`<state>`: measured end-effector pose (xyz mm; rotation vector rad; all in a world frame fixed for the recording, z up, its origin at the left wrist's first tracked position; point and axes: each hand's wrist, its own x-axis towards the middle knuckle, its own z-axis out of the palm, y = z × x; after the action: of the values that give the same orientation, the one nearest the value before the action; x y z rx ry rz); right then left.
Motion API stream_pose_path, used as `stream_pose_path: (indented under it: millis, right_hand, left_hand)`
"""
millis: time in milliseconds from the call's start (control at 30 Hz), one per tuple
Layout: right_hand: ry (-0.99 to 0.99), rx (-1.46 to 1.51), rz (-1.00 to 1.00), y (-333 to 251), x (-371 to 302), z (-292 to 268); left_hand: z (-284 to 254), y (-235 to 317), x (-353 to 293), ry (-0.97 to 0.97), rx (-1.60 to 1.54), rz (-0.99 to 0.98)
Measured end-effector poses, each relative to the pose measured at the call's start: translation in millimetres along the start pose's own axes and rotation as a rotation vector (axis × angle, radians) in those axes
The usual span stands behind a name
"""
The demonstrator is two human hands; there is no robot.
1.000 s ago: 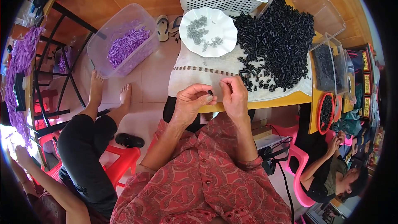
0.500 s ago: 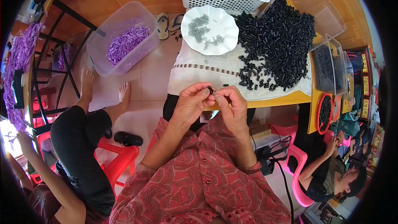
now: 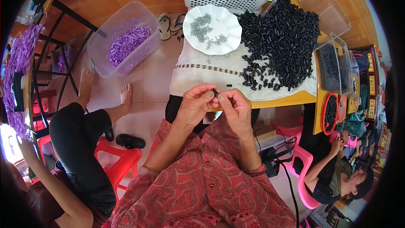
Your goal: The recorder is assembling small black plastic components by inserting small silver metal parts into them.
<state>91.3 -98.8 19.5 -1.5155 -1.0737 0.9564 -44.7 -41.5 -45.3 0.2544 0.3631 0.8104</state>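
My left hand (image 3: 195, 105) pinches a small black cylindrical piece (image 3: 215, 92) between thumb and fingers, just off the table's near edge. The fingertips of my right hand (image 3: 236, 109) close on the other end of that piece; anything smaller between them is too tiny to make out. Beyond my hands lies a white cloth (image 3: 202, 78), where a single black piece (image 3: 229, 85) rests near the edge. A white scalloped plate (image 3: 230, 38) farther back carries small clear pieces (image 3: 200, 27). To its right spreads a large heap of similar black pieces (image 3: 287, 42).
A white perforated basket (image 3: 228, 0) of black pieces stands behind the plate. Clear bins (image 3: 335, 67) and a red basket (image 3: 330, 114) sit at right. On the floor at left is a clear tub (image 3: 147, 44) with purple pieces. Other people sit on both sides, near a red stool (image 3: 122, 156).
Both my hands stay almost in place, with the fingertips shifting slightly around the black piece. The person at left has moved their arm a little.
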Motion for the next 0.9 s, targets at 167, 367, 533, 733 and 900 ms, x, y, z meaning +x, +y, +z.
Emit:
stream_pose_path:
  millis: [167, 367, 533, 733, 900]
  right_hand:
    - [0.040, 0.112, 0.028, 5, 0, 3]
    - [0.051, 0.198, 0.049, 5, -2, 12]
    - [0.035, 0.166, 0.053, 8, -6, 8]
    - [0.189, -0.276, -0.145, 10, -9, -11]
    - [0.300, -0.471, -0.263, 31, 5, -16]
  left_hand:
    - [-1, -3, 0, -0.024, 0.037, 0.009]
    - [1, 5, -3, -0.076, 0.032, -0.017]
    - [-2, 5, -2, -0.063, 0.048, -0.025]
    - [-1, 8, -1, 0.002, -0.079, -0.060]
    - [3, 8, -1, 0.018, -0.092, -0.057]
